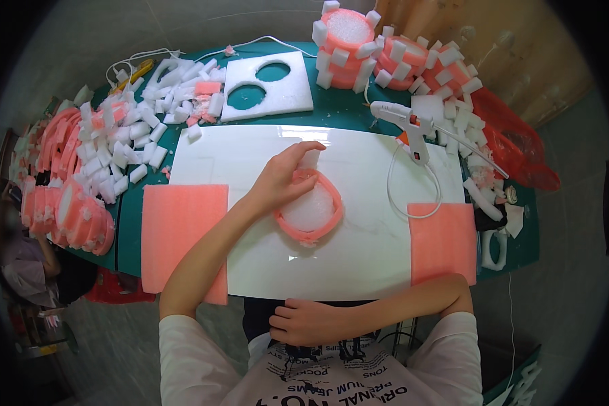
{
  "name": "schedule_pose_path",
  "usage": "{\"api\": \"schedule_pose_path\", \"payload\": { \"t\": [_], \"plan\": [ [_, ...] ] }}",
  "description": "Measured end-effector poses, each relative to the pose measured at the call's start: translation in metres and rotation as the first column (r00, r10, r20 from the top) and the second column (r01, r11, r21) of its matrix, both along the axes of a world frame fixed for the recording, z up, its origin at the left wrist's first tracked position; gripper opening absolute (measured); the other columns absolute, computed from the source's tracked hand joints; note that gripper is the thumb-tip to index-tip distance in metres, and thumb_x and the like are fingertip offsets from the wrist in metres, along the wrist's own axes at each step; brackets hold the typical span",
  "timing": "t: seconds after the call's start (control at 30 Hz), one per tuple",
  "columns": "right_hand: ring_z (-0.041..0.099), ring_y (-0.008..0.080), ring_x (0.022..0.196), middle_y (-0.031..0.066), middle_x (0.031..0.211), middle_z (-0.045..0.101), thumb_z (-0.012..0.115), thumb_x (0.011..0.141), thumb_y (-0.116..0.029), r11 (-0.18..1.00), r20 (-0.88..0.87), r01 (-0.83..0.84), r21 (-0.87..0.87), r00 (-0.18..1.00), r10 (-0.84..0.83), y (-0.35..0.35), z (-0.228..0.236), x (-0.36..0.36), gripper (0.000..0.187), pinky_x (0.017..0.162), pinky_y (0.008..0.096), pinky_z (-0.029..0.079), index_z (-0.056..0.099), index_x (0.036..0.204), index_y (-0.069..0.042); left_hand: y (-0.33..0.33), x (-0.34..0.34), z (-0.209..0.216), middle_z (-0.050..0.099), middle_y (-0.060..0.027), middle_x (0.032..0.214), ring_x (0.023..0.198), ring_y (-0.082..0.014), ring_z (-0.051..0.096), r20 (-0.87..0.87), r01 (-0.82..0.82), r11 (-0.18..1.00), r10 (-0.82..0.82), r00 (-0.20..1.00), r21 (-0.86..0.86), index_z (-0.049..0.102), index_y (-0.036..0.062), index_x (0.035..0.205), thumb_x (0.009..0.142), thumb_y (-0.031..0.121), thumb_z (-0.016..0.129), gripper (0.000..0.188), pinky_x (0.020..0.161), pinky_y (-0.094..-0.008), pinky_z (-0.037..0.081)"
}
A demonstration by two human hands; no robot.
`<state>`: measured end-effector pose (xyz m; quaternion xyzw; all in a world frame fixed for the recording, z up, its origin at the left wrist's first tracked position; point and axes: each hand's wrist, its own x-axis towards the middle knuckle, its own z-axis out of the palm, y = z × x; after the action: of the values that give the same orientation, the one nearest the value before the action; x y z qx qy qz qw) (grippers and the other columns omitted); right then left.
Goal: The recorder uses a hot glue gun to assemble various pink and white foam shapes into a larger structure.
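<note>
A round pink foam piece with a white bottom lies at the middle of the white board. My left hand reaches over its far left side. Between its index finger and thumb is a small white foam block, at the ring's far edge. The thumb dips inside the pink rim. My right hand rests in front of my body, just off the board's near edge, with its fingers curled in; no object shows in it.
A white glue gun stands at the board's far right, its cable looping over the board. Pink foam sheets lie at both sides. White foam blocks pile up left; finished-looking pink pieces stand at the back. Another person sits far left.
</note>
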<state>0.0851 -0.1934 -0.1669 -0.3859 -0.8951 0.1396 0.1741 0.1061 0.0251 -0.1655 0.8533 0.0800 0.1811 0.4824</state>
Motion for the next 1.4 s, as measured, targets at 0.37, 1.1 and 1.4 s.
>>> {"api": "schedule_pose_path", "payload": {
  "t": [0.37, 1.1, 1.4],
  "plan": [
    [0.053, 0.0222, 0.094, 0.0099, 0.101, 0.053, 0.058, 0.072, -0.01, 0.864, -0.066, 0.389, 0.321, 0.919, -0.389, 0.052, -0.014, 0.049, 0.019, 0.08, 0.0336, 0.044, 0.055, 0.089, -0.003, 0.006, 0.0, -0.003, 0.06, -0.0106, 0.107, 0.078, -0.0183, 0.056, -0.001, 0.03, 0.999, -0.03, 1.0, 0.012, 0.051, 0.0095, 0.122, 0.075, 0.006, 0.063, 0.048, 0.08, -0.0291, 0.047],
    [0.046, 0.0336, 0.122, 0.0247, 0.131, 0.047, 0.054, 0.077, -0.017, 0.702, -0.011, 0.546, 0.457, 0.793, -0.61, 0.054, -0.029, 0.045, 0.019, 0.102, 0.0427, 0.035, 0.055, 0.09, -0.003, 0.01, 0.001, -0.005, 0.06, -0.0168, 0.102, 0.088, -0.0245, 0.062, -0.119, -0.001, 1.0, 0.0, 0.993, -0.007, 0.04, 0.0094, 0.134, 0.074, 0.011, 0.068, 0.066, 0.085, -0.033, 0.049],
    [0.05, 0.0345, 0.116, 0.0193, 0.127, 0.052, 0.056, 0.076, -0.015, 0.7, 0.015, 0.521, 0.489, 0.797, -0.603, 0.053, -0.031, 0.047, 0.02, 0.094, 0.0417, 0.04, 0.058, 0.093, -0.004, 0.008, 0.0, -0.003, 0.06, -0.0163, 0.105, 0.095, -0.0253, 0.06, -0.174, 0.052, 0.997, -0.06, 0.983, -0.052, 0.036, 0.008, 0.129, 0.073, 0.016, 0.074, 0.068, 0.086, -0.0335, 0.047]
  ]
}}
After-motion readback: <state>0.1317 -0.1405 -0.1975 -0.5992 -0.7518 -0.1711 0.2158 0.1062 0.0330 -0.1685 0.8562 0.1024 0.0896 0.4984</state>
